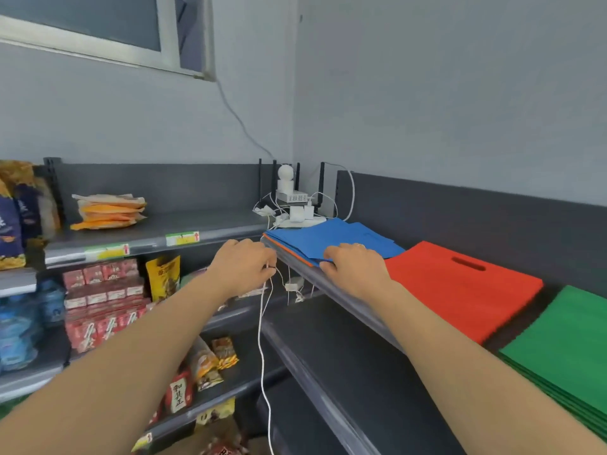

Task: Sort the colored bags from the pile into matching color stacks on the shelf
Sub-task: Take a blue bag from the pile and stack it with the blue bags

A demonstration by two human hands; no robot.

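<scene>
Hands up at the top shelf [341,297]: right hand [356,267] pinches the near edge of the blue bags [335,238], stacked in the corner with the red bags [460,287] and green bags [565,353] alongside. Left hand [243,267] is curled by a white cable [261,339]; can't tell if it holds it.

Both bare forearms reach forward, palms down. The left grip [241,269] has its fingers curled under; whether they hold anything cannot be told. Just to its right, the right grip [356,269] pinches the blue bags [331,238] with bent fingers.
</scene>
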